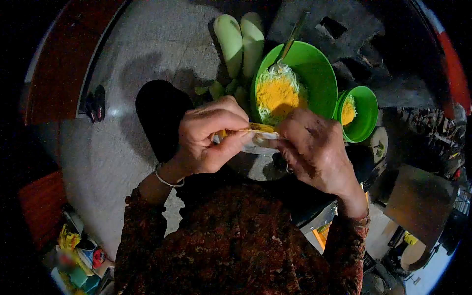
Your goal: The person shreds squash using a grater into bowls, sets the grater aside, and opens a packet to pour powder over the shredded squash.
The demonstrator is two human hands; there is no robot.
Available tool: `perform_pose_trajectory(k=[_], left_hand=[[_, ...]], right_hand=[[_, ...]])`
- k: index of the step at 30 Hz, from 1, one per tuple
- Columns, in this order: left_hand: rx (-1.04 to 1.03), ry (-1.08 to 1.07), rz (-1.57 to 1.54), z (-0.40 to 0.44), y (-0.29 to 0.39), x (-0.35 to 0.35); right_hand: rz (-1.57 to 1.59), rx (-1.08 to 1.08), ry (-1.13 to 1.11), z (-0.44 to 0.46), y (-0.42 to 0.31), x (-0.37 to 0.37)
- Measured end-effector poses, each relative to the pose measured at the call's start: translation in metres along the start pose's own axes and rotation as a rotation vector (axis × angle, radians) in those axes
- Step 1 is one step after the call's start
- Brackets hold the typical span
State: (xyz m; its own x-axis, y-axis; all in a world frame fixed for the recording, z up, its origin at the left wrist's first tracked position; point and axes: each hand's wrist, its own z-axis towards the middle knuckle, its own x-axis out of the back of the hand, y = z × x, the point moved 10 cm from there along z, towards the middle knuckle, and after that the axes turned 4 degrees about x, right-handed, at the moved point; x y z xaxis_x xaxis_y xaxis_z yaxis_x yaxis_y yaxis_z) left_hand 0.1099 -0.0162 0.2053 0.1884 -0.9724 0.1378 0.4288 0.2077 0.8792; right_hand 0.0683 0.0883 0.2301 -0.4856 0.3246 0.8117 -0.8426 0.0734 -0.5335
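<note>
Between my two hands is a small plastic packet (pixel 260 139), part clear and part yellow. My left hand (pixel 211 135) pinches its left end between thumb and fingers. At the right end, the fingers of my right hand (pixel 317 150) are closed on the packet's edge. Just beyond them stands a large green bowl (pixel 319 71) with pale shreds inside, topped by a heap of yellow powder (pixel 276 94). A metal spoon (pixel 293 35) leans in it, handle over the far rim. My right hand covers part of the bowl's near side.
Two pale green gourds (pixel 229 42) lie left of the bowl, with green pieces (pixel 216 90) near them. A smaller green container (pixel 366 115) with similar shreds and yellow powder stands at the right. Dark shoes (pixel 96 104) are at the far left, and a brown board (pixel 419 204) is at lower right.
</note>
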Motion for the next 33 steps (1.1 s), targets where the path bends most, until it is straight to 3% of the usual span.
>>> perform_pose_trajectory(k=[4, 7, 9, 11, 13, 16, 19, 22, 23, 26, 29, 33], left_hand=[[-0.038, -0.011, 0.094, -0.004, -0.003, 0.007], [0.102, -0.035, 0.339, -0.017, -0.013, 0.014], [0.202, -0.103, 0.418, -0.038, -0.032, 0.019], [0.230, -0.118, 0.481, -0.058, -0.043, 0.023], [0.258, -0.050, 0.490, -0.079, -0.061, 0.037], [0.322, 0.049, 0.447, -0.102, -0.079, 0.062], [0.375, -0.021, 0.352, -0.108, -0.089, 0.053], [0.275, -0.288, 0.678, -0.103, -0.097, 0.050], [0.327, -0.318, 0.681, -0.104, -0.108, 0.050], [0.490, -0.408, 0.655, -0.113, -0.139, 0.039], [0.335, -0.414, 0.687, -0.110, -0.149, -0.002], [0.366, -0.572, 0.778, -0.116, -0.173, -0.033]], right_hand=[[0.050, 0.060, 0.083, 0.005, 0.002, -0.006], [0.156, 0.040, 0.094, 0.010, 0.010, -0.035], [0.177, 0.077, 0.026, 0.013, 0.005, -0.064], [0.160, -0.033, -0.142, 0.013, 0.012, -0.092], [0.023, 0.064, -0.129, -0.006, 0.017, -0.102], [-0.055, -0.014, -0.120, -0.031, 0.045, -0.124], [-0.030, -0.100, -0.064, -0.050, 0.073, -0.146], [0.132, -0.161, 0.013, -0.052, 0.075, -0.150], [0.210, -0.190, 0.036, -0.051, 0.076, -0.152], [0.006, -0.189, -0.082, -0.061, 0.104, -0.203], [0.211, -0.286, -0.051, -0.060, 0.113, -0.205], [0.096, -0.252, -0.076, -0.060, 0.108, -0.189]])
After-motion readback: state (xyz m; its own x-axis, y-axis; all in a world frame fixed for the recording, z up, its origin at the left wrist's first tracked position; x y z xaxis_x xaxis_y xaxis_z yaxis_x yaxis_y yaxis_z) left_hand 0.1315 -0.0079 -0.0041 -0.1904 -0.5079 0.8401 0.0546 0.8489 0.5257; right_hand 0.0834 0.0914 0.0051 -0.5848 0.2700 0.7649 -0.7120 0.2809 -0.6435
